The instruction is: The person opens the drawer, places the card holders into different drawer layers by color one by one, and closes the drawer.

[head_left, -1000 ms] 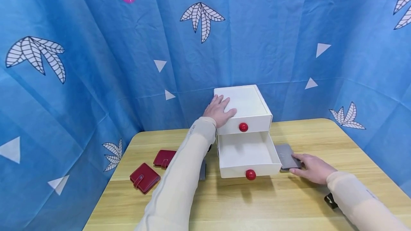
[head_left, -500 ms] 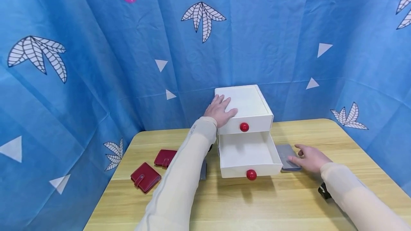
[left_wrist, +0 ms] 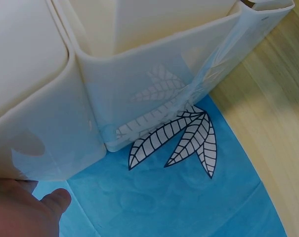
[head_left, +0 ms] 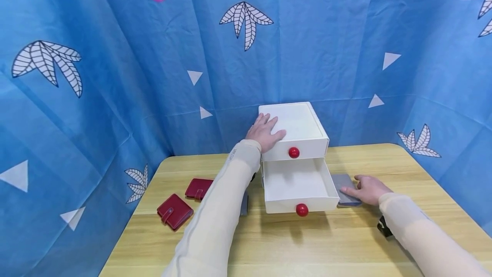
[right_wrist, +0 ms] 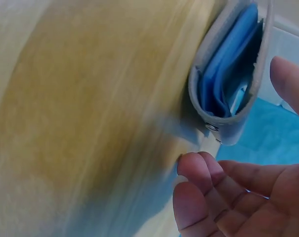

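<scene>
A white two-drawer cabinet [head_left: 294, 119] stands near the back of the table, its lower drawer [head_left: 284, 205] pulled out. My left hand [head_left: 264, 133] rests on the cabinet's top left edge with the fingers spread. To the right of the drawer lies a grey wallet [head_left: 345, 182]. My right hand [head_left: 368, 189] is at its right side, the thumb over its upper face and the fingers beside its edge. In the right wrist view, the wallet [right_wrist: 229, 129] shows a blue lining, and a gap separates the loosely bent fingers [right_wrist: 191, 207] from it.
Two red wallets lie on the left of the table, one nearer [head_left: 174, 212] and one farther back [head_left: 197, 188], partly behind the left sleeve. A dark grey item [head_left: 244, 203] peeks out right of that sleeve. A blue patterned curtain [head_left: 323, 46] hangs behind the table.
My right hand has shifted left and slightly up over the grey wallet; its fingers left the wallet's edge and have come back near it. The left hand stays on the cabinet.
</scene>
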### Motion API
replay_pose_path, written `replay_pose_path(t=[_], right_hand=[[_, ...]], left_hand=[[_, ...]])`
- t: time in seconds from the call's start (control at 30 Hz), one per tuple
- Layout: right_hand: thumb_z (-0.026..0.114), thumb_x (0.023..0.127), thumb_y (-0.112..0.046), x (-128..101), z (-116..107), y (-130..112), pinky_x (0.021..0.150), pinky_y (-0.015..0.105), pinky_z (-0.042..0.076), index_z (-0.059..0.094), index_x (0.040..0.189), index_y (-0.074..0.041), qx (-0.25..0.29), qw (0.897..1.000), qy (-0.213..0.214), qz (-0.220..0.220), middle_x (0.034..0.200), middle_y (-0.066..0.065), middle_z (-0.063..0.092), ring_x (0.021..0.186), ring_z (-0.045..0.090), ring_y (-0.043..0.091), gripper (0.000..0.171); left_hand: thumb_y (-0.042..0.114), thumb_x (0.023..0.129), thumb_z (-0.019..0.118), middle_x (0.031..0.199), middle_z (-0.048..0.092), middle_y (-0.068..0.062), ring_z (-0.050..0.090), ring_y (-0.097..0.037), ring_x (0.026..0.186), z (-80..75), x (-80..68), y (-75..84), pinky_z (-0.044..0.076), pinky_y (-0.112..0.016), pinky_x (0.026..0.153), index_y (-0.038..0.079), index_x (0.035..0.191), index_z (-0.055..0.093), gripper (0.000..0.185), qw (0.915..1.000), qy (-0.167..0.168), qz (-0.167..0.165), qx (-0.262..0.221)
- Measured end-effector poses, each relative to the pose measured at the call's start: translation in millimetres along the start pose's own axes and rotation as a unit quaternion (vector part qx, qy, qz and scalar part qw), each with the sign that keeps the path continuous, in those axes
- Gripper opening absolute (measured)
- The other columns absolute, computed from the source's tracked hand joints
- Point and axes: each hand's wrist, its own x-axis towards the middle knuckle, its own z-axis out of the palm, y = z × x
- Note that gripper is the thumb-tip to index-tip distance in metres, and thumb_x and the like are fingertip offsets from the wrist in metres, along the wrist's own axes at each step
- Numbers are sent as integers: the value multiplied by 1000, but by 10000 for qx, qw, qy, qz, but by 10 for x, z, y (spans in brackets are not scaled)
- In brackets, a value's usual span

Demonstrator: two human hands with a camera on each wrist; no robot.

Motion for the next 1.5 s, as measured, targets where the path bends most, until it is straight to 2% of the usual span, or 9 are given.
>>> replay_pose_path(t=[0.17,0.37,0.77,1.03,1.5], right_hand=[[59,85,-62,8,25,4,76,52,50,42,127,23,-12,9999,-58,115,99,27,63,89,61,36,97],[61,84,-62,31,64,32,74,51,50,46,124,23,-61,10000,24,39,97,25,64,86,61,33,95],[64,83,-60,56,96,50,75,50,50,57,115,16,-45,10000,19,-65,99,23,65,86,61,31,83],[66,83,-55,41,85,-3,76,49,50,54,118,17,63,9999,-63,-88,103,24,64,89,61,33,81],[69,82,-51,27,88,-51,71,44,50,54,117,15,174,9998,-99,-85,94,17,66,81,59,26,76]], left_hand=[[60,95,36,160,17,-2,3,-22,147,0,-7,5,12,-43,117,24,152,30,68,10000,-18,-9,23],[60,94,36,160,18,-3,4,-22,147,-2,-11,6,13,-42,117,24,152,30,68,10000,1,9,46],[60,95,36,160,17,-3,4,-22,147,-5,-5,12,13,-42,117,24,152,30,68,10000,-7,10,52],[59,95,36,160,18,-3,4,-22,147,-1,8,13,14,-44,117,23,152,30,68,10000,24,37,35],[59,95,36,160,18,-3,4,-22,147,-9,-9,16,13,-43,117,23,152,31,68,10000,19,25,31]])
